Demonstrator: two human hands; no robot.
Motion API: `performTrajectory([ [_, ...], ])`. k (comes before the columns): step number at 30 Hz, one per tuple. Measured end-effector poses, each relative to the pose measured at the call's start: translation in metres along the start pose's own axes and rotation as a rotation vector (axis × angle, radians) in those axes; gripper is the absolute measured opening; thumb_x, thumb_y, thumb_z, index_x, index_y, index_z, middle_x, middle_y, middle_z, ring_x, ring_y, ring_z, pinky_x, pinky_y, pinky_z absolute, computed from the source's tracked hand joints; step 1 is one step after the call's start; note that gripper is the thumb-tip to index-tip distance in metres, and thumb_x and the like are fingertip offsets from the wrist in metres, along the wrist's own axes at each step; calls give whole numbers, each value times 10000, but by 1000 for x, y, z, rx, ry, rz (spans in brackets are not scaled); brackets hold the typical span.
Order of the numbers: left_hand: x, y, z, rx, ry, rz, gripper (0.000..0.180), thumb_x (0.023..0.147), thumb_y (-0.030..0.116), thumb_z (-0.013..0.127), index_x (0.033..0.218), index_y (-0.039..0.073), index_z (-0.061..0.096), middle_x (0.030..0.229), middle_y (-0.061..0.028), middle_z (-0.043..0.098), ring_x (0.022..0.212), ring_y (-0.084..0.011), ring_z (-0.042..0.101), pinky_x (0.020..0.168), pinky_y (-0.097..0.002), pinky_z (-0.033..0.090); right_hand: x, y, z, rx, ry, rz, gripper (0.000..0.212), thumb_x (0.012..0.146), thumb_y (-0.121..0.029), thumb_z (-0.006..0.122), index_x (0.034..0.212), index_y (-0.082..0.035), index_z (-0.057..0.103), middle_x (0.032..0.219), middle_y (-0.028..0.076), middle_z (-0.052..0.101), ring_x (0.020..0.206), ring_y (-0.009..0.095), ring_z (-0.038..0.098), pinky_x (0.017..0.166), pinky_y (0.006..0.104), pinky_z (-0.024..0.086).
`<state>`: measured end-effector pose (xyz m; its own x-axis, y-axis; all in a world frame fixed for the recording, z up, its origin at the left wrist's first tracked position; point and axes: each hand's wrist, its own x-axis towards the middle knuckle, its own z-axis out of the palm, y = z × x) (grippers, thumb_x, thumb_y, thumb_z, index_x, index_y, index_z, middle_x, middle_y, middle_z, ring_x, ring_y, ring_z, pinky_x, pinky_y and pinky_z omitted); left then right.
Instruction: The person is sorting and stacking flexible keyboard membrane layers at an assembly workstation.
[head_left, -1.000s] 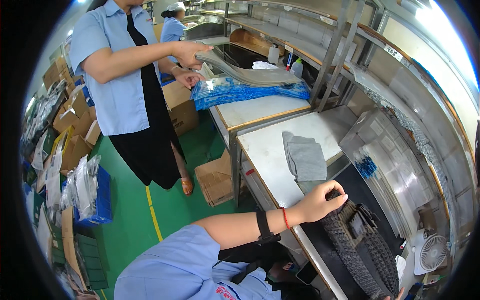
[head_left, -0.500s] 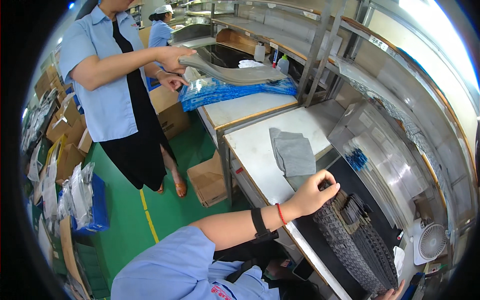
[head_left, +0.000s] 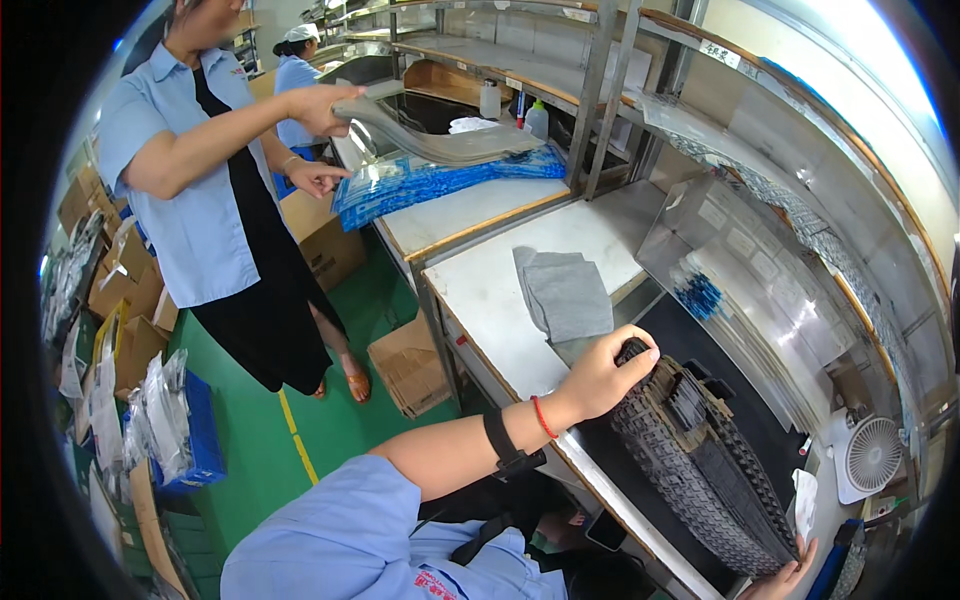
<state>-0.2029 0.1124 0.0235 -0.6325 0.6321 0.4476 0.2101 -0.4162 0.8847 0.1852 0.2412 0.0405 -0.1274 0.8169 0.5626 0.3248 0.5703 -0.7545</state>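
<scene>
A folded black bicycle tyre (head_left: 665, 455) with knobby tread lies lengthwise on the dark mat (head_left: 745, 405), a tan strip across its upper part. My left hand (head_left: 603, 378) is closed round its far end, thumb on top. At the tyre's near end, by the lower edge of the view, my right hand (head_left: 782, 578) grips the tip; part of this hand is cut off by the frame. A folded grey cloth (head_left: 565, 292) rests on the white table just beyond my left hand.
Clear sheets (head_left: 755, 320) and blue-tipped pieces (head_left: 698, 297) stand on the right, near a white fan (head_left: 868, 455). Metal shelves (head_left: 600, 100) rise behind. At the far left a co-worker (head_left: 180, 190) holds a curved sheet stack (head_left: 430, 140) over blue-wrapped sheets (head_left: 450, 182).
My left hand has closed on the tyre's far end, which now stands up between fingers and thumb. More of my right hand shows at the near end. The whole view has shifted slightly.
</scene>
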Motion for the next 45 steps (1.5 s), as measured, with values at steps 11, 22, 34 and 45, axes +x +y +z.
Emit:
performTrajectory([
  [11, -1, 0, 1, -13, 10, -114, 217, 893, 236, 554, 824, 31, 557, 630, 52, 475, 585, -17, 408, 538, -211, 366, -9, -15, -1, -101, 86, 103, 437, 930, -236, 417, 1237, 75, 429, 1146, 237, 503, 991, 296, 508, 820, 348, 431],
  [22, -2, 1, 5, -55, 20, -80, 207, 899, 219, 544, 809, 32, 553, 639, 41, 478, 603, -16, 404, 539, -215, 361, -13, 1, 1, 108, 54, 23, 514, 914, -291, 490, 1235, 98, 392, 1133, 233, 502, 971, 291, 531, 789, 367, 459],
  [34, -4, 4, 0, -44, -29, -131, 219, 916, 246, 528, 844, 41, 553, 664, 72, 449, 604, -6, 384, 533, -194, 338, -26, 15, -1, 58, 301, 88, 438, 935, -232, 469, 1245, 67, 385, 1151, 227, 486, 986, 295, 538, 808, 362, 468],
  [45, -2, -5, 3, -82, -3, -133, 246, 911, 251, 532, 792, 36, 534, 650, 43, 479, 619, -30, 417, 564, -224, 376, -25, 25, -8, 76, 295, 22, 430, 904, -286, 481, 1159, 59, 451, 1090, 207, 514, 951, 293, 529, 820, 371, 451],
])
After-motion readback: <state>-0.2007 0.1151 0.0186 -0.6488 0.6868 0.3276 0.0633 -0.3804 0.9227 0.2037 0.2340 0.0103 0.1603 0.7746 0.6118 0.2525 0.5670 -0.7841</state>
